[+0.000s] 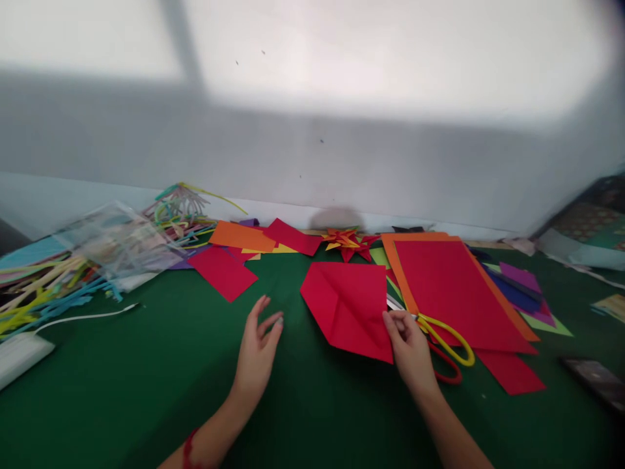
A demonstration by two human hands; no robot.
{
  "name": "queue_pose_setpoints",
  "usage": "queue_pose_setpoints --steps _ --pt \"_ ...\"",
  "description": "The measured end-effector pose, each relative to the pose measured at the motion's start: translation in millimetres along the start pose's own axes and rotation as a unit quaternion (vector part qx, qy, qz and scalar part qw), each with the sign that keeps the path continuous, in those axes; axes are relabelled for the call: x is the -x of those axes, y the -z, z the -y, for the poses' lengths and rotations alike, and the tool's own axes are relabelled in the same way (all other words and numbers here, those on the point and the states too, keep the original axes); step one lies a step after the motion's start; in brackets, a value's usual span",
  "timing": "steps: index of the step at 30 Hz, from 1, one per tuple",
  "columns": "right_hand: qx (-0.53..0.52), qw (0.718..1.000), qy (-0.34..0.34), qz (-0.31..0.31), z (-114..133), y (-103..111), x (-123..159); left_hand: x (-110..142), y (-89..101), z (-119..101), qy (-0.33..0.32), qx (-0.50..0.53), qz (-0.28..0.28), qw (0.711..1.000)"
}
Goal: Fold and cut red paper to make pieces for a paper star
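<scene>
A creased red paper square [350,306] lies on the green table [161,371] in front of me. My right hand [409,348] pinches its right edge between thumb and fingers. Just beside that hand lie scissors [442,345] with a yellow and a red handle. My left hand [258,348] hovers over bare green cloth left of the paper, fingers spread and holding nothing. A folded red and yellow paper star [349,242] sits by the wall behind the square.
A stack of red and orange sheets [454,286] lies to the right, with purple, blue and green papers [525,293] beyond. Loose red and orange pieces [234,257] and a pile of coloured strips with a clear plastic bag [112,244] sit left. A white wall runs behind.
</scene>
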State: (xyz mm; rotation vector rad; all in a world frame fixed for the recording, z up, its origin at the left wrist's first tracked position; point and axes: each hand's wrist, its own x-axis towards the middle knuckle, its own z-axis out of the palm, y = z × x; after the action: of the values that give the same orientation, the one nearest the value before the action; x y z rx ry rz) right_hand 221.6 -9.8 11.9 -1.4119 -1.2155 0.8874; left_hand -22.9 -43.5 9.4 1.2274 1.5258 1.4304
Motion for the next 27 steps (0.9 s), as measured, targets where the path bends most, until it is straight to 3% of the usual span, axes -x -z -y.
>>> queue_pose_setpoints --steps 4,6,8,12,14,17,19,23,25,27 --pt "-0.121 0.985 -0.095 0.084 1.8 -10.8 10.0 -3.6 -0.4 2.4 0.221 0.147 0.078 0.961" --pt "-0.16 0.97 -0.126 0.134 7.4 -18.4 19.8 -1.9 -1.4 0.2 0.277 0.163 0.095 0.942" --pt "-0.178 0.957 -0.139 0.181 14.8 -24.1 29.3 -1.2 -1.3 0.0 0.29 0.174 0.111 0.935" --pt "-0.148 0.923 -0.158 0.318 21.1 -19.5 29.4 -8.8 6.5 7.1 0.256 0.147 0.124 0.947" --pt "-0.13 0.923 -0.208 0.296 16.4 -9.0 17.4 -16.1 13.9 9.4 0.242 0.12 0.14 0.953" --pt "-0.118 0.955 -0.224 0.156 7.5 8.5 -3.1 -26.3 25.4 6.2 0.188 0.049 0.193 0.962" --pt "-0.114 0.96 -0.221 0.125 6.2 15.2 -10.1 -30.2 30.8 2.2 0.133 -0.024 0.201 0.97" --pt "-0.074 0.957 -0.206 0.188 10.7 11.2 -4.7 -29.8 32.5 0.6 0.084 -0.126 0.222 0.963" --pt "-0.041 0.959 -0.162 0.23 8.6 4.8 0.9 -28.5 30.4 3.3 0.064 -0.156 0.238 0.957" --pt "-0.005 0.969 -0.098 0.228 1.6 -1.4 4.4 -27.8 27.5 5.5 0.021 -0.207 0.193 0.959"
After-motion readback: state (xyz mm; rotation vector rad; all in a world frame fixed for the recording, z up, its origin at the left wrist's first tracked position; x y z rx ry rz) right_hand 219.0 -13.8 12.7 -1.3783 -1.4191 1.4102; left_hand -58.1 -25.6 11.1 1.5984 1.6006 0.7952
